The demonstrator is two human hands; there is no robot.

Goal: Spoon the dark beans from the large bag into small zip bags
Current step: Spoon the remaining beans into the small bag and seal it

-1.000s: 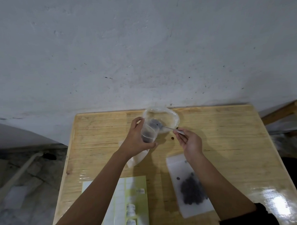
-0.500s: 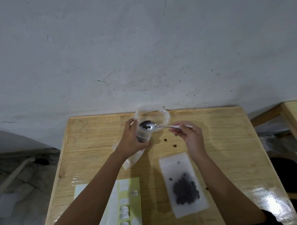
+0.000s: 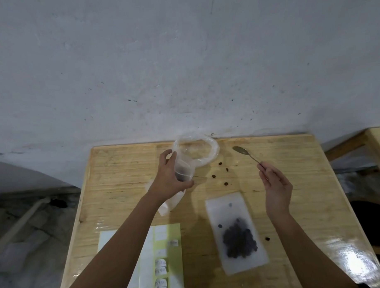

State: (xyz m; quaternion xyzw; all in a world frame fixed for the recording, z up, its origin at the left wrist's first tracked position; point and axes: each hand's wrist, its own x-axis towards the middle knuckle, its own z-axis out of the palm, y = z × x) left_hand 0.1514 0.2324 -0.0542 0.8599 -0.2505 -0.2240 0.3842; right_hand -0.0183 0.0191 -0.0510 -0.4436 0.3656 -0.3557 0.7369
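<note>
Starting nearest me, the label sheet (image 3: 150,259) lies at the near edge of the surface (image 3: 121,189). Right of it is a filled bag (image 3: 237,234), flat, with its dark heap toward my end and one stray bean beside it.

Further out, my right grip (image 3: 276,188) pinches the tip of the spoon (image 3: 245,154) handle between thumb and fingertips, the other fingers loosely curled. Half a second ago the spoon sat over the mouth of the small bag (image 3: 181,172) with beans in its bowl. Now it has swung out to the right, well apart from both bags, and the bowl looks bare. I judge that load delivered.

My left grip (image 3: 168,179) is wrapped round the small bag as before, fingers curled about its middle, mouth up. Something dark shows through the plastic, and its pale bottom trails below my palm. Four loose beans (image 3: 220,163) lie between my two grips, spilt on the surface.

Farthest, the big bag (image 3: 210,149) stands at the back edge just beyond the small one, its rim rolled open. What is left inside I cannot tell.

With the spoon drawn this far off, this bag may be full enough to seal; otherwise another scoop follows.
</note>
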